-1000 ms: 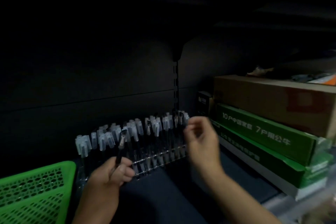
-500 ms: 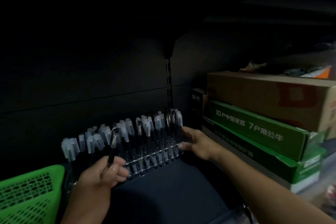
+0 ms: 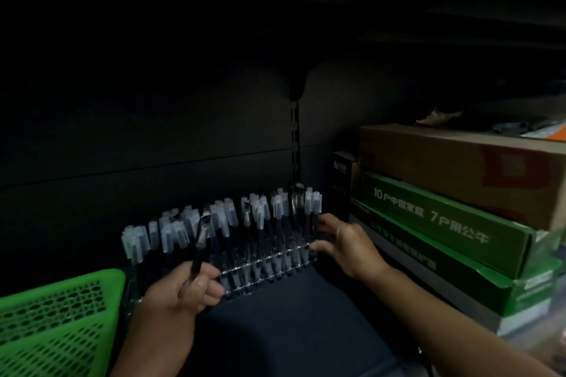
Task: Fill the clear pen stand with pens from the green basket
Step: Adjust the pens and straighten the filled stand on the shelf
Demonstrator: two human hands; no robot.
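A clear pen stand (image 3: 263,266) sits on a dark shelf, packed with several black pens that have frosted caps (image 3: 171,232). My left hand (image 3: 180,291) is in front of the stand's left part and grips one black pen (image 3: 200,245) upright, cap end up. My right hand (image 3: 343,245) grips the stand's right end, thumb on its front edge. The green basket (image 3: 58,315) is at the lower left; its inside is hidden from here.
Stacked boxes fill the right side: a brown carton (image 3: 459,165) on top of green boxes (image 3: 444,223). A small black box (image 3: 341,174) stands behind them. A slotted shelf upright (image 3: 295,138) runs up the dark back wall.
My right hand dropped from the pen caps at the stand's right end and took hold of the stand's right edge. My left hand kept the pen upright.
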